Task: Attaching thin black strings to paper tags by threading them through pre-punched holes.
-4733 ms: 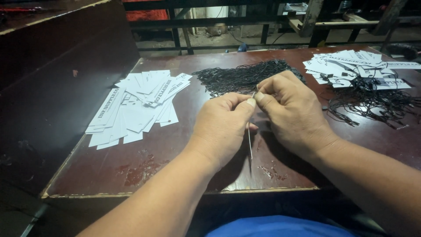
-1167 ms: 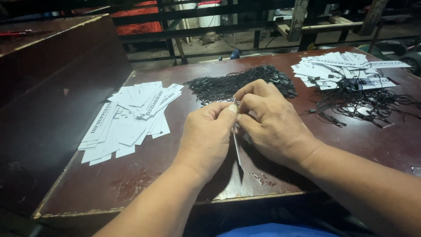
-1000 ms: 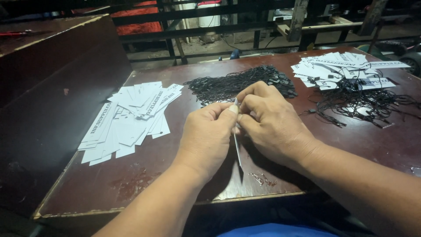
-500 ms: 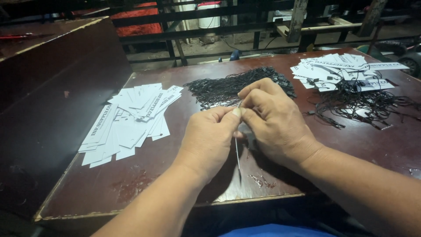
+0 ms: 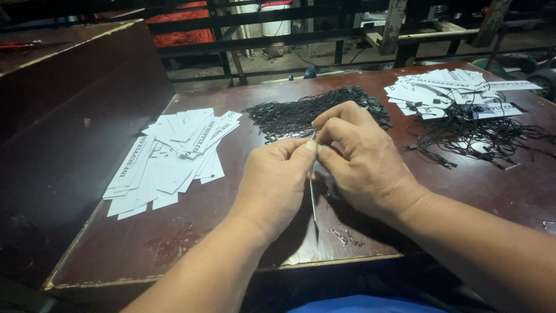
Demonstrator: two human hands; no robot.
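Over the table's (image 5: 174, 243) middle, the left hand (image 5: 275, 185) and right hand (image 5: 362, 159) stay pinched together on a white tag (image 5: 313, 197), now hanging edge-on, so the threading work continues unchanged.

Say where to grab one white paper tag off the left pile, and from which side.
Take a tag of the white paper tags by a bottom-left end that sticks out past its neighbours. They lie flat and fanned, so come in low from that edge, probably sliding it free.
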